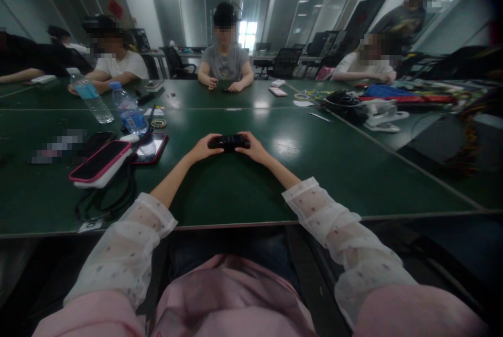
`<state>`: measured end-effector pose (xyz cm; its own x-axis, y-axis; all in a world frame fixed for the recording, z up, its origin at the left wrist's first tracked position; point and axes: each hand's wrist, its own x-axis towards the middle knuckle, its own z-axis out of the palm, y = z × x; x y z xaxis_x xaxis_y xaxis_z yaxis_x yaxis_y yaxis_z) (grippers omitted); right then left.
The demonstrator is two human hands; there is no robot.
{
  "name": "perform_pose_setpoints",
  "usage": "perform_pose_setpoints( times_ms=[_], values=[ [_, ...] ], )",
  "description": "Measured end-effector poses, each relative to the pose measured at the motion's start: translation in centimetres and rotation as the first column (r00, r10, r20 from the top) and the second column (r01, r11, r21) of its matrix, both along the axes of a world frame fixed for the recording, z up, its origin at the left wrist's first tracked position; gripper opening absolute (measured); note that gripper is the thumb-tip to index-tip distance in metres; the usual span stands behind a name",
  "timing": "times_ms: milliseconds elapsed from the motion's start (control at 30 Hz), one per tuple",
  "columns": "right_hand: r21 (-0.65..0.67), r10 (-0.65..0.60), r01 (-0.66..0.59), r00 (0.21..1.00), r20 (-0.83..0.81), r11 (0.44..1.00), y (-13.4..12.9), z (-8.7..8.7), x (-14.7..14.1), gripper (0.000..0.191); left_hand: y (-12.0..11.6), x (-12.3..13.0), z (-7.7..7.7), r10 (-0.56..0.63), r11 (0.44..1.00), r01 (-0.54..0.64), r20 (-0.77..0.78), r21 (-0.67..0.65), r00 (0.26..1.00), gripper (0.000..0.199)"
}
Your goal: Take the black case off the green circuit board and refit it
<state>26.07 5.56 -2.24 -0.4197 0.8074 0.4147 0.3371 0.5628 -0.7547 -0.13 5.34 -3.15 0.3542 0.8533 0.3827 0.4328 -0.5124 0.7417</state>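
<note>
Gripping a small black device (229, 142) at both ends, with left hand (205, 147) curled snugly round one and right hand (254, 147) round the other, thumbs along the near side. Holding it low at the green table (231, 195), too dim to tell whether touching. Spotting, left of the grip, a red-edged phone (151, 149), then a pink-rimmed phone (101, 161); beyond those, a blue-capped bottle (131, 111). Out right and farther off, catching a slim pen-like item (320, 117). Facing, straight across from the grip, a seated person in grey (226, 67).
</note>
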Motion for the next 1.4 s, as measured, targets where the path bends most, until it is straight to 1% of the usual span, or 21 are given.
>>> perform_pose_setpoints(
  times_ms=[100,233,467,600,867,1267,1400],
  values=[
    [0.012,-0.003,0.003,1.0,0.003,1.0,-0.1,0.0,0.0,0.06,0.0,0.0,-0.1,-0.006,1.0,0.006,0.0,0.01,1.0,0.065],
    [-0.005,-0.011,0.011,1.0,0.028,1.0,-0.3,0.2,0.0,0.06,0.0,0.0,-0.1,-0.016,1.0,0.016,-0.003,0.017,1.0,0.065],
    [-0.006,-0.002,0.002,1.0,0.025,1.0,-0.6,0.2,0.0,0.061,-0.2,0.1,-0.1,0.003,1.0,-0.003,-0.038,0.015,0.999,0.064],
    [0.004,0.004,-0.004,1.0,0.003,1.0,-0.5,-0.1,-0.1,0.061,-0.2,0.2,-0.3,0.001,1.0,-0.001,-0.017,0.012,1.0,0.065],
    [0.049,0.019,-0.019,1.0,-0.009,0.999,0.5,-1.1,0.2,0.063,0.0,0.3,-0.5,-0.006,1.0,0.006,0.0,0.017,1.0,0.067],
    [0.062,0.02,-0.021,1.0,0.015,0.998,0.4,-1.1,0.2,0.064,0.1,0.1,-0.7,-0.003,1.0,0.004,-0.025,0.024,1.0,0.068],
    [0.07,0.016,-0.017,1.0,0.025,0.997,0.4,-1.1,0.1,0.065,0.1,0.1,-0.7,0.005,0.999,-0.005,-0.008,0.032,1.0,0.067]
  ],
)
